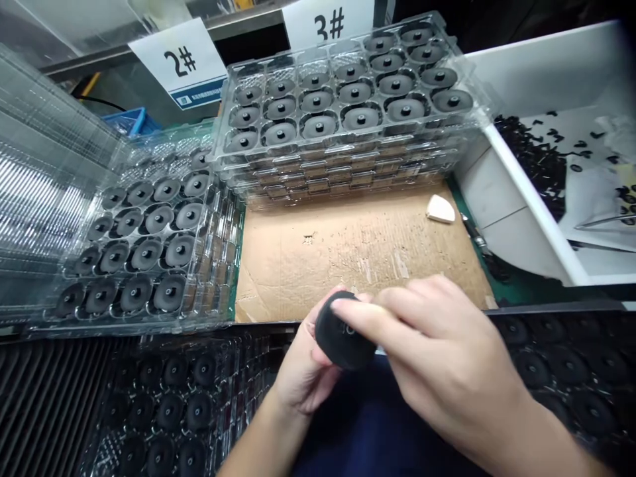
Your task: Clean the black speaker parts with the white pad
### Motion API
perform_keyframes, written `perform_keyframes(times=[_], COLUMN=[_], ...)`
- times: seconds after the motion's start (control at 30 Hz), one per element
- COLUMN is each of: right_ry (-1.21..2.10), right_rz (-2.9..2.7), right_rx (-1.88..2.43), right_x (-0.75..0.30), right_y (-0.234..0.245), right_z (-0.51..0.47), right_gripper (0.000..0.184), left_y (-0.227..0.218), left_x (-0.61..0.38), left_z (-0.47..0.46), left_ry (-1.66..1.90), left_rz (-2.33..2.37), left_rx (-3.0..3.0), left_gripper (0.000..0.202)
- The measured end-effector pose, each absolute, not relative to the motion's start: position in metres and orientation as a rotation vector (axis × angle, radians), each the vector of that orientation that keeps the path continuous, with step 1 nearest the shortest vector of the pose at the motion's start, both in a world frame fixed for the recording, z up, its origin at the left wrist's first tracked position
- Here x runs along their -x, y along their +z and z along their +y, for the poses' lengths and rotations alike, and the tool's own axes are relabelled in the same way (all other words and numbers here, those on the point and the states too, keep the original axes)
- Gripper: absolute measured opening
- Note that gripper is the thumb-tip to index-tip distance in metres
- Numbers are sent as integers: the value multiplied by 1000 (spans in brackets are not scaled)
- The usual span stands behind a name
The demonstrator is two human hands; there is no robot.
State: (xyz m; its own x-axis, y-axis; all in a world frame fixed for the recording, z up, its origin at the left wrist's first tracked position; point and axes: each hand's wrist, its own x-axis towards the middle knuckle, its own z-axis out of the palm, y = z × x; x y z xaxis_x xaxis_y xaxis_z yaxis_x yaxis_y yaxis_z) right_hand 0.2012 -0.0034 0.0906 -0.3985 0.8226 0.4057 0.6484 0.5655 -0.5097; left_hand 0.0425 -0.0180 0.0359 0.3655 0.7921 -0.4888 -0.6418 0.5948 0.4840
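The left hand is cupped and partly open under a round black part. The right hand is bent over the top of the part, with its fingers pressing on it. Together the two hands hold the part up, just past the edge of a cardboard sheet on the surface. Using both hands looks like a good way to turn the part and see it up close.

More round gray parts sit in a clear plastic tray on top of a tall stack. Each has its own cup, which seems to keep them from rubbing. Another stack of clear trays stands to the left. The cards marked 2# and 3# may tell the stacks apart. Trays of black parts lie close to the person. A white bin holds small black bits
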Motion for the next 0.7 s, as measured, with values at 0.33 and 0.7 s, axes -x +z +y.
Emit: perform_keyframes(times=[0.33,0.7], right_ry=[957,967], right_rz=[-1489,-1330], right_rx=[1506,1661], right_x=[-232,-246], right_y=[40,37], right_z=[-19,-31], right_gripper=[24,23], left_y=[41,38], left_x=[-44,-48], left_z=[-20,-19], left_ry=[861,791], left_rz=[528,500], left_rx=[-248,-220], left_gripper=[51,52])
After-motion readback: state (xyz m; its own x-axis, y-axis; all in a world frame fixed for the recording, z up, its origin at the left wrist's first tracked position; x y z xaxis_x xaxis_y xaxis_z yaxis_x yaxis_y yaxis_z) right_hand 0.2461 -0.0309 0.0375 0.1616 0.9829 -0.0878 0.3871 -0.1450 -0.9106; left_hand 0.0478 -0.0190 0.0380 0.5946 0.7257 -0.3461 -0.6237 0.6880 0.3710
